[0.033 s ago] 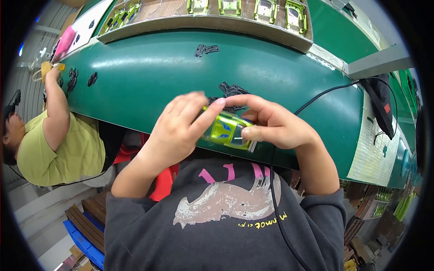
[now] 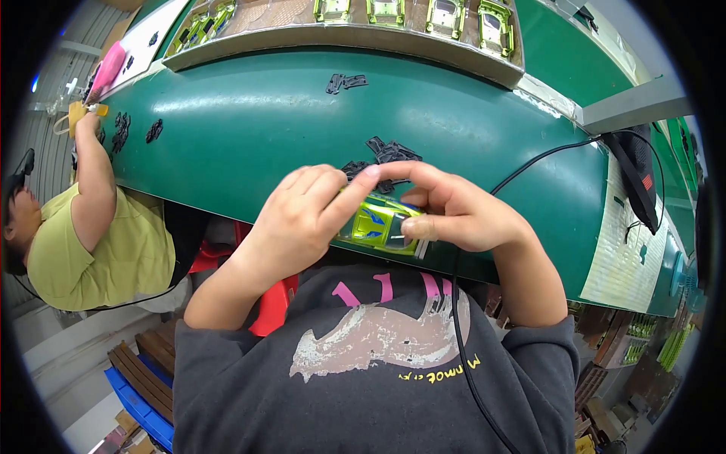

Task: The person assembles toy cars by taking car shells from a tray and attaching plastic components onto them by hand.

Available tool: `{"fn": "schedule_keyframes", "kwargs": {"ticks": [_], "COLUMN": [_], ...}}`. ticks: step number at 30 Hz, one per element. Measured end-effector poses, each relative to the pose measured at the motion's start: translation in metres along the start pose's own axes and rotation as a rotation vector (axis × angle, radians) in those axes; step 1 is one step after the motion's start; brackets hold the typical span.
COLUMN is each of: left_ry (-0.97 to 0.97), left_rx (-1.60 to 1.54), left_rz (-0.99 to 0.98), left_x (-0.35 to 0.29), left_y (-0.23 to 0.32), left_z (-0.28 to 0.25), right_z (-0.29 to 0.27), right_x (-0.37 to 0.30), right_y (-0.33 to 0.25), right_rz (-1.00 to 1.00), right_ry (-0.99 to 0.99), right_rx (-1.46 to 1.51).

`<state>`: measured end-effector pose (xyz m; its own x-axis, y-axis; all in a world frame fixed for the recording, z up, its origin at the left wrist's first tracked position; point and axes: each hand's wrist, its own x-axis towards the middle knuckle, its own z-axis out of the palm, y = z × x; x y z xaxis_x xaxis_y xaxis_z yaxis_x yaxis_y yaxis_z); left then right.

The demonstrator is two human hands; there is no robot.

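A bright green toy car body (image 2: 372,224) with blue markings and a dark window is held between my two hands, over the near edge of the green table (image 2: 242,144). My left hand (image 2: 302,208) is closed round its left end, fingers curled on the far side. My right hand (image 2: 461,208) grips the right end, the thumb pressed by the window and the index finger stretched across to the left fingertips. Just beyond my hands lies a pile of black plastic parts (image 2: 397,153), partly hidden by them. The car's underside cannot be seen.
A cardboard box (image 2: 348,38) of green car bodies stands at the far side. More black parts (image 2: 346,82) lie before it. A black cable (image 2: 529,160) crosses at right. At left, a co-worker in a yellow-green shirt (image 2: 113,242) reaches over the table.
The car body was smeared by motion and now looks sharp. My left fingers have shifted slightly, while both hands keep their hold.
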<state>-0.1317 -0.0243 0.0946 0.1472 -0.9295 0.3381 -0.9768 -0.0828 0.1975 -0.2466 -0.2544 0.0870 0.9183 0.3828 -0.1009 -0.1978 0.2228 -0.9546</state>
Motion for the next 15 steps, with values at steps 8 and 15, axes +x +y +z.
{"fn": "schedule_keyframes", "kwargs": {"ticks": [8,15], "left_ry": [0.023,-0.047], "left_rx": [-0.070,-0.328], "left_rz": [-0.024,-0.001], "left_x": [0.002,0.003], "left_y": [0.014,0.022], "left_z": [0.006,0.011], "right_z": [0.008,0.021], "right_x": [0.013,0.012], "right_y": [-0.012,-0.031], "right_rz": [-0.101,-0.018], "right_ry": [0.278,-0.063], "right_rx": [-0.702,-1.181]}}
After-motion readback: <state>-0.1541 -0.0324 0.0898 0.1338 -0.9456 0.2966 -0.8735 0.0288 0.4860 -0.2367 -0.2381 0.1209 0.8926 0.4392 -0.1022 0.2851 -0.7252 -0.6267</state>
